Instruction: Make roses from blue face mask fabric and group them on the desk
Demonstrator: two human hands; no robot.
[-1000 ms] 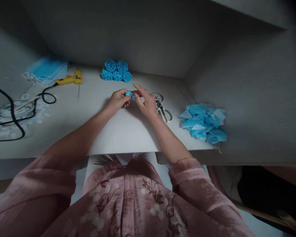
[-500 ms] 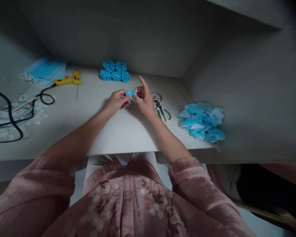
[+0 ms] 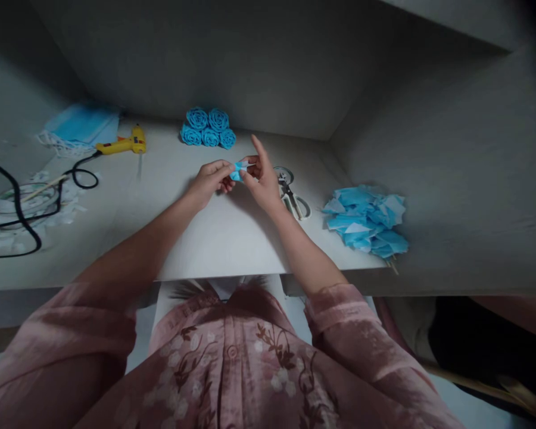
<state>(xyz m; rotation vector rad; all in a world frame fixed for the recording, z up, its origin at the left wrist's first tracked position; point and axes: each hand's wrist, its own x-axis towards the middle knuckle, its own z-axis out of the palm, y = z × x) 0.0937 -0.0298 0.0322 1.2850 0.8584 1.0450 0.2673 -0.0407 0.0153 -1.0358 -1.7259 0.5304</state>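
Between my two hands, above the middle of the table, is a small folded piece of blue and white fabric (image 3: 238, 172), like face-mask material. My left hand (image 3: 212, 180) pinches its left side between thumb and fingers. On the other side my right hand (image 3: 262, 179) grips it with the thumb and bent fingers, the index finger pointing up and away. Scissors (image 3: 296, 205) with pale handles lie just right of my right hand, over a roll of tape or similar ring (image 3: 284, 175). Behind the hands sit several rolled blue rosettes (image 3: 209, 127), stacked in two rows.
A yellow glue gun (image 3: 124, 143) with a black cord lies at left, beside blue face masks (image 3: 81, 126). White scraps and a ring-shaped object (image 3: 24, 199) are at far left. Blue fabric flowers on sticks (image 3: 367, 220) lie at right. Walls enclose the table's back and right.
My left fingers have shifted on the blue fabric, with the thumb now nearer its upper edge. The fabric looks more folded. My right hand has hardly moved.
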